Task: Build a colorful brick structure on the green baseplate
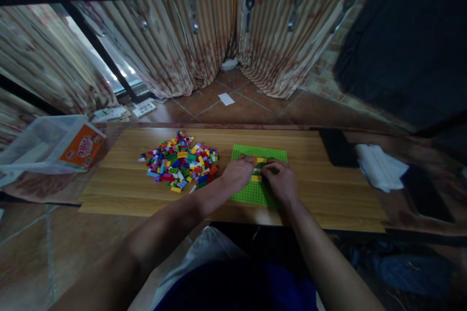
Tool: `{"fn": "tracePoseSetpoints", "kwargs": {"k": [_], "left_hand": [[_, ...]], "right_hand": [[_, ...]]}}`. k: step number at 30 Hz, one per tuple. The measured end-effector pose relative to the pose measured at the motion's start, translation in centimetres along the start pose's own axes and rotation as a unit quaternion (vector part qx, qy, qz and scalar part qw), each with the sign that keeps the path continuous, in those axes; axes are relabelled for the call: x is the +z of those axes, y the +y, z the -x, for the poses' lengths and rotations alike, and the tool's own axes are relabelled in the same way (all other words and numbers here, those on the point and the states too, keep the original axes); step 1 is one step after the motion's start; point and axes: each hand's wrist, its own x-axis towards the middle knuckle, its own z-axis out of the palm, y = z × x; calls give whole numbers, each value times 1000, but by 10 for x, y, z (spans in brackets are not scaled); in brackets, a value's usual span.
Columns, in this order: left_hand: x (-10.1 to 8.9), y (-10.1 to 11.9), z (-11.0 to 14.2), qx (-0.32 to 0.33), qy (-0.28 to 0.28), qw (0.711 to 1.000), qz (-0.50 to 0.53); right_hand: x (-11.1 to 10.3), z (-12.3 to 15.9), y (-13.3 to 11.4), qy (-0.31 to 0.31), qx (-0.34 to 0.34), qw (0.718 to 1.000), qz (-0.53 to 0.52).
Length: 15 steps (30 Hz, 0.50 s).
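Observation:
A green studded baseplate (251, 197) lies on the wooden board in front of me. On it is a small build of toy bricks, with a yellow brick (260, 160) at its far side and another yellow brick (256, 179) nearer to me. My left hand (238, 174) is closed at the build's left side, its fingertips against the bricks. From the right, my right hand (281, 179) meets the build with thumb and forefinger bent together in a pinch. Whatever sits between those fingertips is too small and dark to make out.
A heap of mixed toy bricks (182, 163) covers the left part of the wooden board (321, 194). Farther left stands a clear plastic bin (54, 136) with an orange label. At the right are a black flat object (337, 148) and a white packet (377, 163). Curtains hang behind.

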Motion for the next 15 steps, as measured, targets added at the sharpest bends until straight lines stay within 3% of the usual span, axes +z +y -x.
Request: {"fn": "tracePoseSetpoints", "kwargs": {"k": [2,4,7,10,15], "left_hand": [[-1,-4,9,-7,27,1000,14],[-1,-10,19,-33,91,994,57],[2,-20,27,-137,189,961,147],[6,-22,25,-222,187,932,216],[8,-10,12,-267,157,925,221]], "right_hand": [[-3,-1,5,1,27,999,-36],[-5,-2,10,8,59,995,-77],[-6,-1,14,19,84,991,-106],[-5,2,12,25,53,996,-72],[-3,9,8,39,-21,999,-5]]}}
